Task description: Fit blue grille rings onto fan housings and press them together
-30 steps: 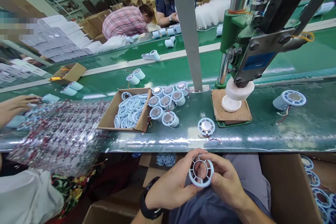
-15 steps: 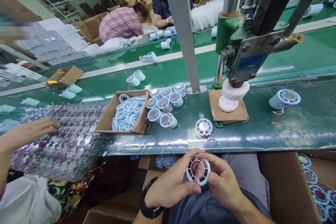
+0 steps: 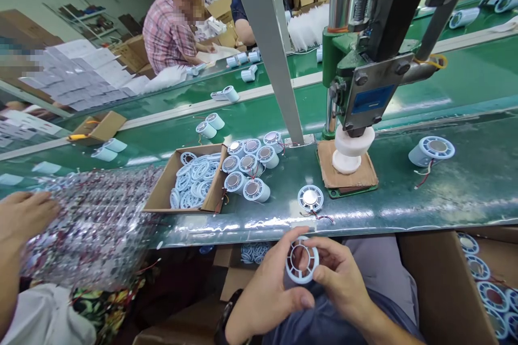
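Both hands, left hand (image 3: 267,302) and right hand (image 3: 343,285), pinch the pale blue ring (image 3: 301,260) over the lap, looks like inspection, with the loose speaker (image 3: 310,198) just beyond it probably needing mating next.

Seven capped cylinders (image 3: 251,161) cluster beside one cardboard box (image 3: 162,191); two more cylinders (image 3: 210,125) lie behind.
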{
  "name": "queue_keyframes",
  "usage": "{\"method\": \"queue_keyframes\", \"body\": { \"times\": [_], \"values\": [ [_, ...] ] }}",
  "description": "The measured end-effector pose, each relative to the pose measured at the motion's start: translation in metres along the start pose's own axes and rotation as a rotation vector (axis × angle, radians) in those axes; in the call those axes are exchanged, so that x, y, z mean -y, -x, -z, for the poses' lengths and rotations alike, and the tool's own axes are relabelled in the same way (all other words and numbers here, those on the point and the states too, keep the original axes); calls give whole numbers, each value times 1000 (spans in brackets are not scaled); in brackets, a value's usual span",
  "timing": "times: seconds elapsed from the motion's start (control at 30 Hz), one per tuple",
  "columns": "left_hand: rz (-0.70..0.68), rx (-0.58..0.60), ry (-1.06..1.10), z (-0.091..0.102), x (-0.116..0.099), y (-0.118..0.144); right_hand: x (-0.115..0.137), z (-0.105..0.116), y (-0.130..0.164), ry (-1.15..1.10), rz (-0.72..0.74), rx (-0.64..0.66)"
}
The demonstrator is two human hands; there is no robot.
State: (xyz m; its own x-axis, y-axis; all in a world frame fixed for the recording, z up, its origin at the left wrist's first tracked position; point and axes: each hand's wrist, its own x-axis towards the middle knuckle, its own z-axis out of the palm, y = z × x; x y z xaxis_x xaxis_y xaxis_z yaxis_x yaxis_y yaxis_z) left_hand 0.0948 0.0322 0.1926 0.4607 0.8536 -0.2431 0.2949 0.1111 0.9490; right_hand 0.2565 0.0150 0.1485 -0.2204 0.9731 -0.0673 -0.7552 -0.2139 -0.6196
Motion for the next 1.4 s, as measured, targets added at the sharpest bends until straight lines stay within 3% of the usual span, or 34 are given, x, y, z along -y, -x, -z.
{"method": "queue_keyframes", "body": {
  "times": [0.07,0.17,0.3,0.57,0.7,0.87,1.0,1.17,1.27,1.4],
  "values": [
    [-13,-45,-114,-4,-2,-1,2,-1,2,69,26,23],
    [-130,-5,-158,-4,-2,-2,4,-3,6,138,63,95],
    [-283,-15,-197,-2,0,-1,6,-7,10,46,26,155],
    [-421,-196,-318,-14,-12,-2,9,-9,13,127,92,198],
    [-501,-342,-388,-24,-13,-4,9,-9,12,187,126,222],
    [-527,-497,-488,-30,-7,-6,1,-4,11,307,185,152],
    [-473,-446,-511,-30,-4,-8,-5,1,10,189,122,54],
    [-396,-219,-571,-23,5,-11,5,1,11,112,69,-74],
    [-379,-104,-580,-17,7,-9,14,-3,14,206,85,-44],
    [-357,-160,-609,-13,4,-4,19,-7,17,436,192,-60]
  ]
}}
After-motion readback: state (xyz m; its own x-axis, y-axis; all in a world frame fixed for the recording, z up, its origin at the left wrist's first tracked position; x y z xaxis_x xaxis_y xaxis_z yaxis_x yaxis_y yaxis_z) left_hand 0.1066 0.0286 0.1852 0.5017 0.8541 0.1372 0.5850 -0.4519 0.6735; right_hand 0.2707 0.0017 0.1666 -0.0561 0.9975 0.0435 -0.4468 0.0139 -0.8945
